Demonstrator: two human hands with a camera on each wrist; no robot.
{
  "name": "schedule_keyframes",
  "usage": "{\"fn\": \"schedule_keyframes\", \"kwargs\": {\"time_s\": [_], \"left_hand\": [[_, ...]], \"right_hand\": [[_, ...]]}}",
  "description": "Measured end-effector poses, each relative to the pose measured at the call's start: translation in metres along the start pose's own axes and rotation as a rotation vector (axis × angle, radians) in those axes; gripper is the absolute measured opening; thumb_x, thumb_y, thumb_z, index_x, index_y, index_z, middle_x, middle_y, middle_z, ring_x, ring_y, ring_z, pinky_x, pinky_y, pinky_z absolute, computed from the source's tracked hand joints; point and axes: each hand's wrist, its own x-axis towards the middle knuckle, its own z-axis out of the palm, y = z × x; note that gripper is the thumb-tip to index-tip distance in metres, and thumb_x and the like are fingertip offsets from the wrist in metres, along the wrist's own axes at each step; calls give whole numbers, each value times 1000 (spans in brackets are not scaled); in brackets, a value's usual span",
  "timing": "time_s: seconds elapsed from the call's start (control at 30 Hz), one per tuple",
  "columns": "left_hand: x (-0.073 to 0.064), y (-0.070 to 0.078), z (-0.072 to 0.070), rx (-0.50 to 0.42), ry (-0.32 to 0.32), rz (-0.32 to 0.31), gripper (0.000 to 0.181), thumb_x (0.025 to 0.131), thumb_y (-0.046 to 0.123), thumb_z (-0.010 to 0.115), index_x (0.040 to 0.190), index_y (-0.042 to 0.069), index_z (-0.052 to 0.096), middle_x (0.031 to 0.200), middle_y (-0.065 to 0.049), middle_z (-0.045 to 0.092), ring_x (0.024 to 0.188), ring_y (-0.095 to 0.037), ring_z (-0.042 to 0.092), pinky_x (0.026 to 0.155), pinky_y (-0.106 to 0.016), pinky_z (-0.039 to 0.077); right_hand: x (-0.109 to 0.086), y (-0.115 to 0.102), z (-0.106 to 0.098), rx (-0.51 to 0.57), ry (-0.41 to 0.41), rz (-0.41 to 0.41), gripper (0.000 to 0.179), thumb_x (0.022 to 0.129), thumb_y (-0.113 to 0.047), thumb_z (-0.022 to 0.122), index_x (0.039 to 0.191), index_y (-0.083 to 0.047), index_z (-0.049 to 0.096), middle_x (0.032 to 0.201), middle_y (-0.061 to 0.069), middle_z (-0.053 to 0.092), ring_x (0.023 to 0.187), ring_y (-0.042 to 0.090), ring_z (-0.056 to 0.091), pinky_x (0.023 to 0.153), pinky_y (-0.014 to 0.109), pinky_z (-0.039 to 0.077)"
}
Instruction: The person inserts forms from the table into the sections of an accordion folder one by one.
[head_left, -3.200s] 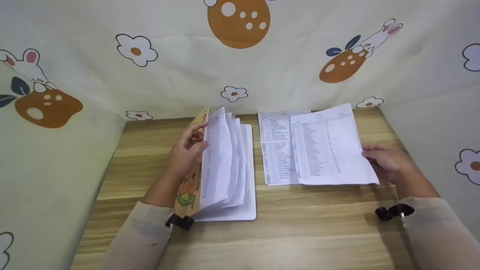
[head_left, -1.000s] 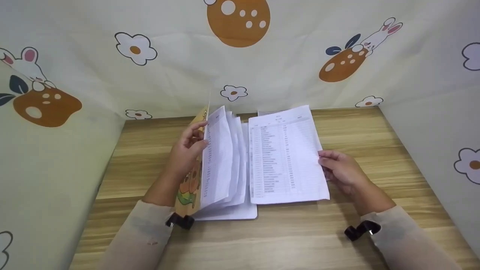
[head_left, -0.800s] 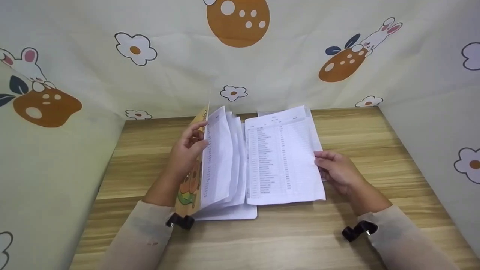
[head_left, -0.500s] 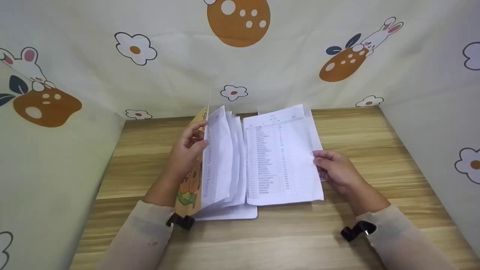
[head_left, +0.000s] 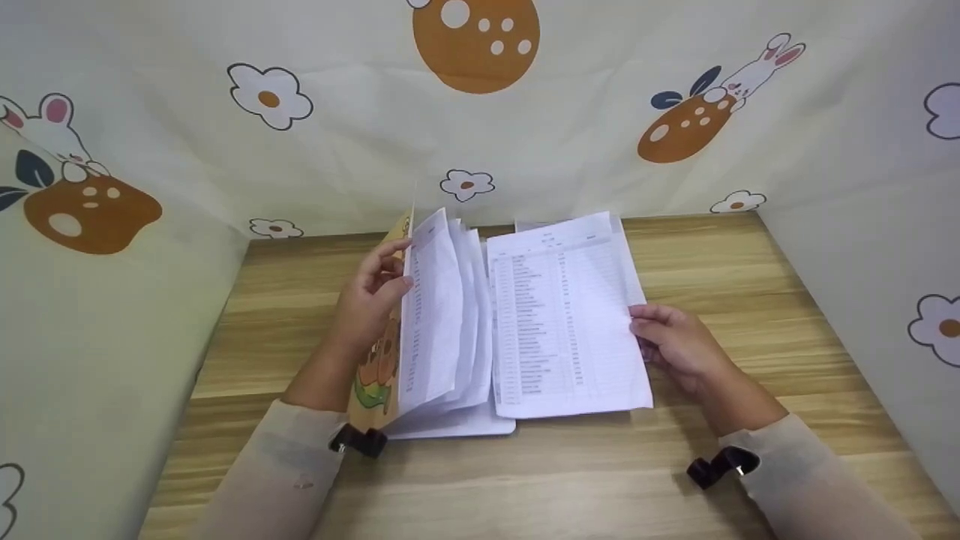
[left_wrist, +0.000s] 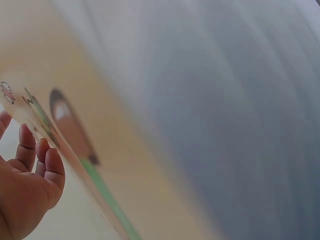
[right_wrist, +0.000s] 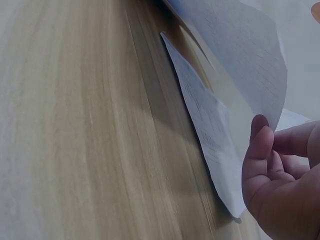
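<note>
The person's left hand (head_left: 367, 300) grasps the outer edge of a booklet's cartoon cover (head_left: 373, 390), thumb and index finger at that edge, and holds the cover tilted up. In the left wrist view the fingers lie behind the cover. Inside, several printed white pages (head_left: 435, 315) stand fanned, leaning the same way, above a flat white leaf (head_left: 457, 427) with a rounded lower-right corner. The booklet sits left of the middle of the wood-grain tabletop (head_left: 480, 487), its top end close to the far edge.

The right hand (head_left: 679, 345) has its grip pinched on the right edge of a printed sheet (head_left: 566, 322) covered in a list with columns; the print is too blurred to read. This sheet is raised and tilted over the tabletop, just right of the fanned pages, its left side overlapping the booklet's right margin. Whether it touches the booklet cannot be told. Beneath it a second printed sheet (right_wrist: 202, 115) lies on the tabletop, right of the middle and near the far edge; from above only strips show.

Both wrists wear a black mount (head_left: 721, 466) beside pale sleeves (head_left: 814, 480). Around the tabletop's far edge and sides hangs a cream cloth (head_left: 360, 150) printed with rabbits, orange fruit and white flowers.
</note>
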Motion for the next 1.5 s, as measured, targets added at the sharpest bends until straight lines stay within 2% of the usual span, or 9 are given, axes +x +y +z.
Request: {"fn": "schedule_keyframes", "kwargs": {"time_s": [0.17,0.37,0.73,0.93,1.03,1.17,1.37,1.5], "left_hand": [[1,0,1,-4,4,-3,52,100,10,60,149,27,59,122,-20,50,105,-26,56,90,-35,51],[1,1,2,-37,-5,-3,52,100,8,59,149,24,58,121,-19,49,107,-27,57,93,-38,49],[2,1,1,-31,2,-7,51,100,10,59,148,27,59,121,-19,50,105,-28,56,93,-39,49],[1,1,1,-33,5,-2,51,100,9,59,148,25,60,118,-14,50,103,-27,55,91,-37,49],[1,1,2,-33,9,-4,51,100,10,59,148,26,60,119,-16,50,103,-26,55,92,-37,49],[0,0,1,-39,5,4,51,100,10,58,148,27,60,121,-17,49,104,-26,55,93,-40,49],[0,-2,0,-53,-17,11,51,101,11,56,149,28,58,118,-9,47,106,-26,52,96,-46,48],[-1,-1,0,-50,-18,-1,50,102,13,57,149,30,58,122,-14,47,108,-27,52,97,-50,47]], "right_hand": [[1,0,5,2,-8,-7,39,106,-9,61,142,4,55,97,-4,72,84,9,70,76,26,61],[4,0,10,7,-18,-17,31,105,-6,60,136,2,58,92,-5,71,78,7,67,71,22,58],[0,-3,3,14,15,-10,31,105,-7,62,135,1,59,90,-6,71,76,7,65,70,22,57],[0,-2,3,23,-4,-10,31,104,-6,63,135,1,59,92,-5,71,76,7,66,71,23,58],[-1,-1,3,24,-18,-9,31,104,-6,63,134,1,59,94,-5,71,77,8,66,71,23,58],[-3,1,2,26,-30,-2,29,104,-6,63,133,0,59,93,-5,69,78,7,64,71,22,57],[-7,2,-1,36,-39,10,25,103,-6,66,128,-5,61,95,-6,70,75,7,65,69,21,57],[-7,3,-1,28,-51,7,22,102,-6,66,124,-6,64,95,-5,72,77,7,66,71,22,57]]}}
